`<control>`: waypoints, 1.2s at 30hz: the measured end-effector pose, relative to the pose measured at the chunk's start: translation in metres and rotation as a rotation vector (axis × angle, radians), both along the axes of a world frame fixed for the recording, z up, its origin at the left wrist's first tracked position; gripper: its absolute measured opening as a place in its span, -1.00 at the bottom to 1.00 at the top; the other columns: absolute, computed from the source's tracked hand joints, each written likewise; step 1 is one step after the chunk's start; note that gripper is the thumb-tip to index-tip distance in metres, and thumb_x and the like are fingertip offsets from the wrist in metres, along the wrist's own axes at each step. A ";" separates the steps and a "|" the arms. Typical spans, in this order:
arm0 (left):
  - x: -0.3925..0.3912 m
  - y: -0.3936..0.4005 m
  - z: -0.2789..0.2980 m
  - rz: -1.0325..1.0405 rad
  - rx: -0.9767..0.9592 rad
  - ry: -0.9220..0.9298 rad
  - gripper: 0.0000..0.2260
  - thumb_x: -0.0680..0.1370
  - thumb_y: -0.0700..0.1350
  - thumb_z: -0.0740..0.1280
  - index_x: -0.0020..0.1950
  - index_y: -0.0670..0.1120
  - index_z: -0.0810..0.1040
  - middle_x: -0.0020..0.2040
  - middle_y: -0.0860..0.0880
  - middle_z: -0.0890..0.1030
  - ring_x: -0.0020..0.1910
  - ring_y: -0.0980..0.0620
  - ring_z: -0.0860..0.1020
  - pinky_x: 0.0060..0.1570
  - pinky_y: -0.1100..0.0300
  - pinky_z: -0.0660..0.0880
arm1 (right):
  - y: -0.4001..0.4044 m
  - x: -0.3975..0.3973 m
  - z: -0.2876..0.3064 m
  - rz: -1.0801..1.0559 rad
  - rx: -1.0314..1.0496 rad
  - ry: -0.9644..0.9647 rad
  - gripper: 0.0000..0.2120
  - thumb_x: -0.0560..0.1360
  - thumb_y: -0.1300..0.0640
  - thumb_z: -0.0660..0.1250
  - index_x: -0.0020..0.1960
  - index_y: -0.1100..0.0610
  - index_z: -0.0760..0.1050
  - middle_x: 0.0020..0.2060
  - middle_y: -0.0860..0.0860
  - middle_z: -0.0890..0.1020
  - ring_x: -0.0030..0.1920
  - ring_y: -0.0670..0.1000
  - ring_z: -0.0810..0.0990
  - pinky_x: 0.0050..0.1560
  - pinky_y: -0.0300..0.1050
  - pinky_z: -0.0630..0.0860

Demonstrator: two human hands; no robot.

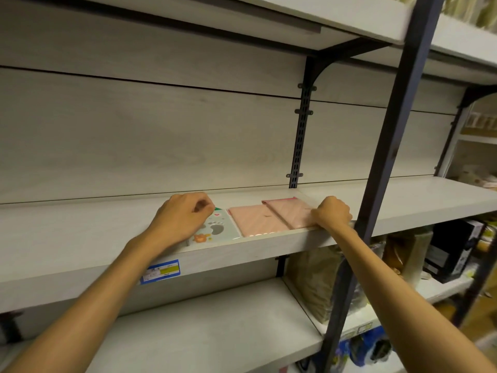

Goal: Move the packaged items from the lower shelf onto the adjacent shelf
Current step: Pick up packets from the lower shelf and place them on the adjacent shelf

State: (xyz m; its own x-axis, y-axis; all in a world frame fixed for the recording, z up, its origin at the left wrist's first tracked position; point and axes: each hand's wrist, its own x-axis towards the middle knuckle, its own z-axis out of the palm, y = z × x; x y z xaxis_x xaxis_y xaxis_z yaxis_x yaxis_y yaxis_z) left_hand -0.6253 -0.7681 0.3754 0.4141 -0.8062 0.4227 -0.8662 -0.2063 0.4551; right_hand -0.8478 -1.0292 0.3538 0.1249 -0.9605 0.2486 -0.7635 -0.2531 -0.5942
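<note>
Flat packaged items lie on a pale wooden shelf at chest height. A light green packet with paw prints sits at the left, and my left hand rests on its left part with fingers curled. Beside it lies a pink packet, and a second pink packet overlaps its right side. My right hand is curled over the right edge of that second pink packet at the shelf's front lip. The lower shelf below shows bare board.
A dark metal upright crosses in front of the shelf just right of my right hand. A slotted bracket rail is on the back panel. Brown bags and a black box fill the lower right shelves. A blue price label marks the shelf edge.
</note>
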 end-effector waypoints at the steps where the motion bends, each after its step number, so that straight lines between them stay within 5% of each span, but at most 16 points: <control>1: 0.000 0.000 0.000 0.002 -0.004 0.002 -0.84 0.62 0.01 0.26 0.08 0.05 0.62 0.05 0.09 0.65 0.03 0.11 0.57 -0.07 0.21 0.42 | -0.002 0.000 -0.001 -0.009 -0.006 0.033 -0.83 0.47 0.07 0.36 -0.10 0.19 0.55 -0.11 0.14 0.60 0.00 0.18 0.56 0.13 0.11 0.49; 11: -0.001 -0.003 -0.003 0.019 0.015 0.013 -0.84 0.63 0.03 0.26 0.10 0.06 0.61 0.09 0.08 0.66 0.05 0.11 0.57 -0.03 0.16 0.49 | -0.006 -0.010 -0.004 0.142 -0.017 0.029 -0.77 0.47 0.23 0.28 0.02 0.29 0.66 -0.06 0.20 0.69 -0.07 0.21 0.62 0.00 0.07 0.59; 19: -0.007 0.002 0.001 0.089 0.026 -0.068 -0.81 0.60 0.06 0.28 0.17 0.10 0.58 0.17 0.10 0.64 0.11 0.10 0.56 -0.02 0.16 0.43 | 0.030 0.002 0.007 0.303 -0.326 0.212 -0.67 0.43 0.13 0.27 0.15 0.16 0.63 0.07 0.12 0.68 0.05 0.18 0.61 0.07 0.07 0.55; 23: -0.007 0.018 -0.003 0.162 0.065 -0.115 -0.75 0.59 0.11 0.27 0.26 0.15 0.52 0.26 0.11 0.60 0.18 0.07 0.54 0.10 0.05 0.49 | 0.057 0.026 0.010 0.468 -0.422 0.122 -0.67 0.49 -0.03 0.29 0.14 0.09 0.64 0.07 0.05 0.68 0.07 0.12 0.63 0.04 0.02 0.56; 36: 0.008 0.172 -0.012 0.393 0.003 -0.137 -0.70 0.59 0.08 0.25 0.31 0.14 0.50 0.31 0.10 0.53 0.29 0.04 0.47 0.29 -0.02 0.40 | 0.232 0.121 0.005 0.988 -0.493 -0.054 -0.63 0.45 -0.05 0.23 0.17 0.02 0.61 0.08 -0.03 0.66 0.08 0.02 0.59 0.07 -0.05 0.51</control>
State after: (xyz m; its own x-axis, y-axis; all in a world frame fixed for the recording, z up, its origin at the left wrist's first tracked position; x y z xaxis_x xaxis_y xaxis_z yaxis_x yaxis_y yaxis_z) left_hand -0.6169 -0.5966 0.3633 0.6306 -0.5994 0.4930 -0.7738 -0.5348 0.3396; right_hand -0.7265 -0.7967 0.3589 0.7598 -0.2381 0.6049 -0.0710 -0.9553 -0.2869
